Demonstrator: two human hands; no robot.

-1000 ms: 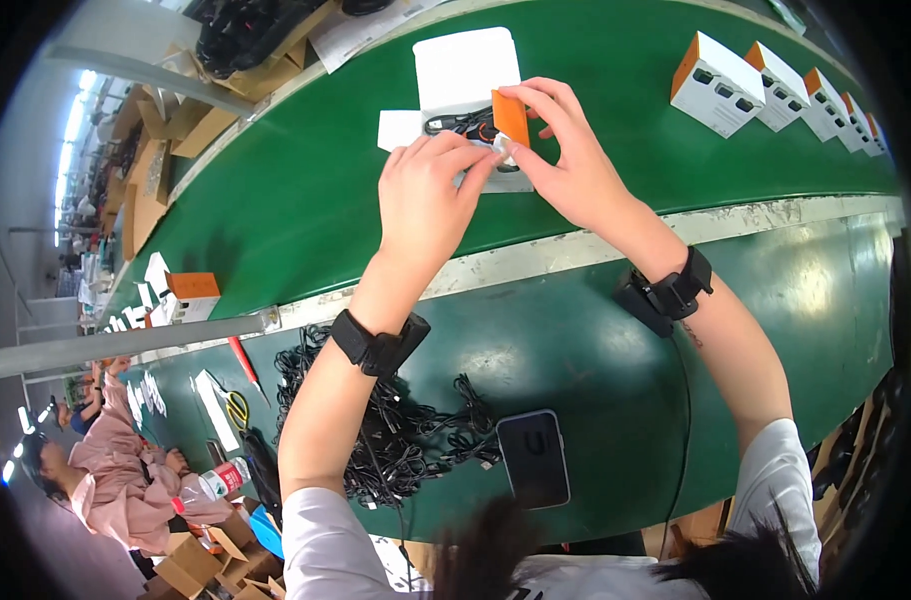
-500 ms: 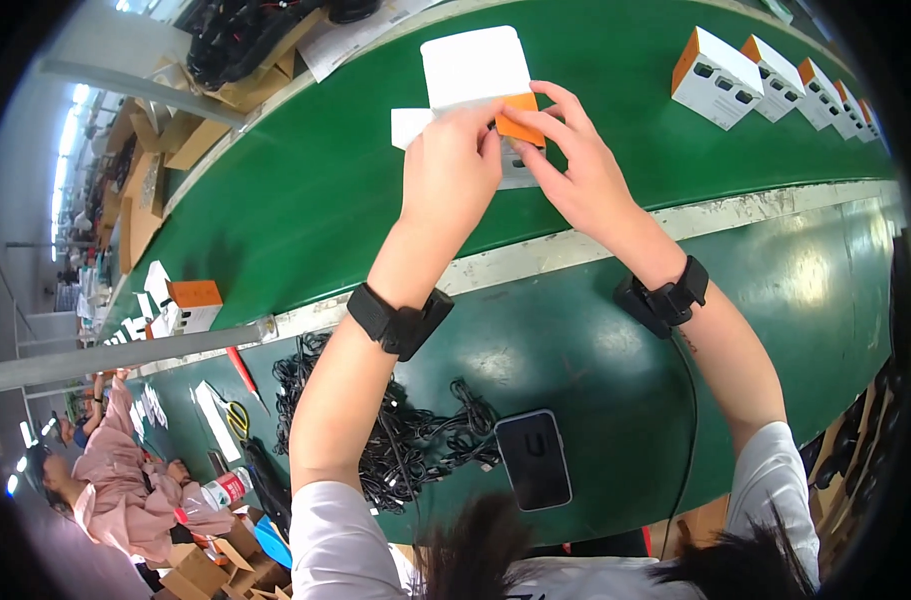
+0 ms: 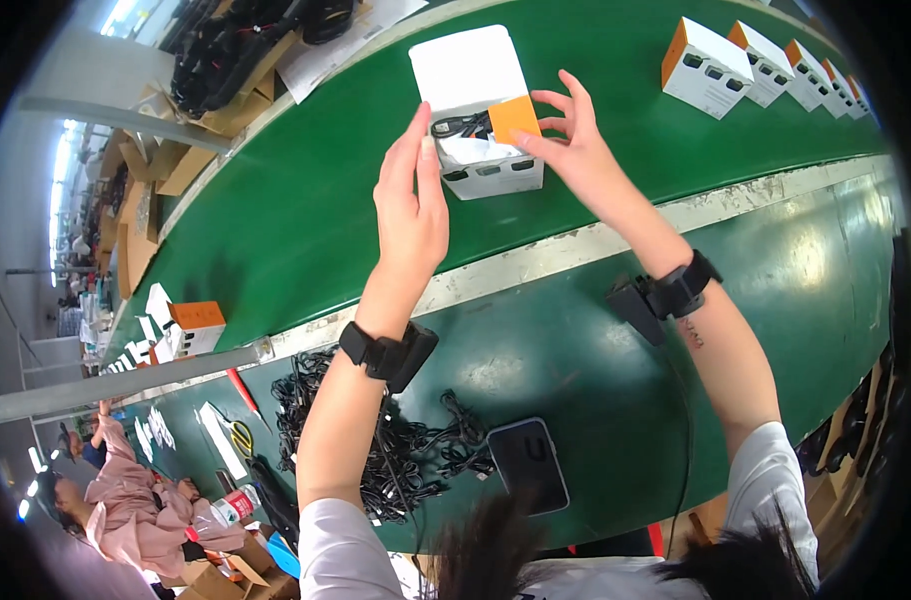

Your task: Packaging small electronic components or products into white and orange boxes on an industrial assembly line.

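A small white carton [image 3: 495, 172] with an orange side flap stands open on the green conveyor belt [image 3: 305, 210], its white lid tilted back. A black cable [image 3: 462, 126] lies coiled inside. My left hand [image 3: 412, 205] rests flat against the carton's left side, fingers straight up. At the right side, my right hand [image 3: 573, 140] pinches the orange flap [image 3: 513, 117] with its fingers spread. Both wrists carry black bands.
Closed white-and-orange cartons [image 3: 705, 68] line the belt at the upper right; one more [image 3: 195, 327] sits at the left. A heap of black cables [image 3: 395, 450], a dark phone [image 3: 527, 463] and scissors [image 3: 237, 432] lie on the near bench. A person in pink [image 3: 135, 500] sits lower left.
The lid has swung open and the cable inside now shows. My left hand moved from over the carton's top to its left side. My right hand stays on the orange flap.
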